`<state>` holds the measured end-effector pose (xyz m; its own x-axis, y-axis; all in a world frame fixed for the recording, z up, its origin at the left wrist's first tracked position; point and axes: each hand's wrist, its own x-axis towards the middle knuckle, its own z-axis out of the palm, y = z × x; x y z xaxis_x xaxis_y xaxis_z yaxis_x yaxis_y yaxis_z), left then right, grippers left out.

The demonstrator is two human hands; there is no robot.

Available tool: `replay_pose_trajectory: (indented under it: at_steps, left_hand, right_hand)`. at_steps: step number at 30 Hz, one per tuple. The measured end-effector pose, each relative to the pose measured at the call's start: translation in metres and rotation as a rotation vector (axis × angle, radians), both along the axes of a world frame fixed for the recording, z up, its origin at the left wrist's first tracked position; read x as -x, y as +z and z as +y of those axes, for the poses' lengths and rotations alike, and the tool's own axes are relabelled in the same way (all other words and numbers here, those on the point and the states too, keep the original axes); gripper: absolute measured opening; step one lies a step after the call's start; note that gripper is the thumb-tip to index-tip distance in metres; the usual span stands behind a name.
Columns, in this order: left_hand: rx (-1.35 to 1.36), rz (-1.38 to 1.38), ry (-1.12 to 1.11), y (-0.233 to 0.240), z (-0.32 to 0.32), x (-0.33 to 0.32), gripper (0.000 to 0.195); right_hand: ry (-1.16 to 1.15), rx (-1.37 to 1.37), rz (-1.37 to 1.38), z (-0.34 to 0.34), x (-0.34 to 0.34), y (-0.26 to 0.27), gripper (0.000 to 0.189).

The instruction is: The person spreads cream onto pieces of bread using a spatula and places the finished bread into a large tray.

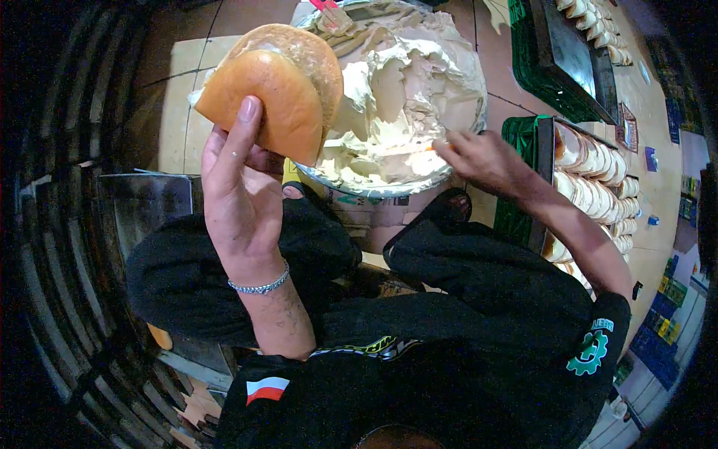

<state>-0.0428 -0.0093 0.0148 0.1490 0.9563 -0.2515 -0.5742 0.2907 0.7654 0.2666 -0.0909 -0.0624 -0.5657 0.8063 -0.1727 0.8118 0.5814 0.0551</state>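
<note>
My left hand (241, 168) holds up a round, golden-brown bun (275, 98), its thumb on the top crust. The bun is split and its two halves stand apart, with a little white cream at the left edge. To the right, a wide round tub (483, 95) is heaped with pale cream (415, 84). Over the tub's near right rim, my right hand (468, 160) grips the orange handle of a spreading tool (429, 148). The tool's far end lies in the cream, and its exact shape is blurred by glare.
A spatula with a red handle (324, 4) rests in the tub's far side. On the right, green crates (516, 146) bear dark trays, one with rows of filled buns (589, 168). A dark metal tray (146, 196) and a slatted rack (73, 224) stand on the left.
</note>
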Motion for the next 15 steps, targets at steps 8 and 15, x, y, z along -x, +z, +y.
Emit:
replay_pose_trajectory:
  at_steps: [8,15]
  left_hand:
    - [-0.034,0.026,0.003,0.002,-0.004,-0.004,0.03]
    - [0.006,-0.019,0.072,-0.001,0.0,-0.001,0.03]
  right_hand:
    - [-0.175,-0.018,0.149,0.025,-0.019,0.02,0.023]
    - [-0.223,0.037,-0.135,0.044,-0.022,0.011,0.016]
